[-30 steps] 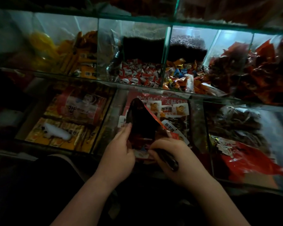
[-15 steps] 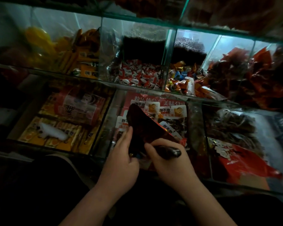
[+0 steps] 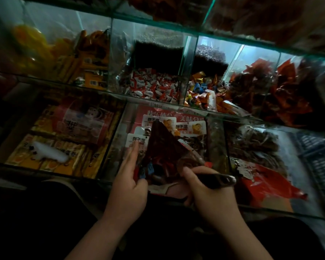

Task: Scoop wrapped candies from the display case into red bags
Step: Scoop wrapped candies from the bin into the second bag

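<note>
1. Red bag (image 3: pixel 163 147) is held up nearest, over the glass case (image 3: pixel 184 59), with a few wrapped pieces showing in its near end.
2. Left hand (image 3: pixel 128 186) pinches the bag's left edge with the thumb, index finger straight along the side.
3. Right hand (image 3: pixel 210 194) has its fingers curled round a dark scoop (image 3: pixel 219 178) at the bag's right edge, handle pointing right.
4. Farther off, red-and-white candies (image 3: pixel 154 87) fill the middle compartment.
</note>
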The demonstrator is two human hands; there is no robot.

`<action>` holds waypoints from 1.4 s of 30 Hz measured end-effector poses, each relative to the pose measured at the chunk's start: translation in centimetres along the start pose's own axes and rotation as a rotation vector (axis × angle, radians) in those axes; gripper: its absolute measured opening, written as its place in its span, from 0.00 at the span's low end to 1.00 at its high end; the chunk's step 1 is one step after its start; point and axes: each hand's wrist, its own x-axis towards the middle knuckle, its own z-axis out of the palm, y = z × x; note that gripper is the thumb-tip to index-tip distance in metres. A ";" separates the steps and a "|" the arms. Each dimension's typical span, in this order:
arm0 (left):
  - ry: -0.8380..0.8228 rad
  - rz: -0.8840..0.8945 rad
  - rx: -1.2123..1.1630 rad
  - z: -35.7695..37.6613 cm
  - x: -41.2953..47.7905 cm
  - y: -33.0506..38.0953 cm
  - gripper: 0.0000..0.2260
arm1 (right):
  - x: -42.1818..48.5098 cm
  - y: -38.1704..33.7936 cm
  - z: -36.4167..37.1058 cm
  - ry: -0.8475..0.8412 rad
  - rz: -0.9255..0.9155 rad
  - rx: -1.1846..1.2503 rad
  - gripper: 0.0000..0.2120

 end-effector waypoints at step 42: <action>0.135 0.364 0.573 4.5 1.2 4.6 0.28 | -6.2 -5.2 -7.9 0.056 0.076 0.808 0.08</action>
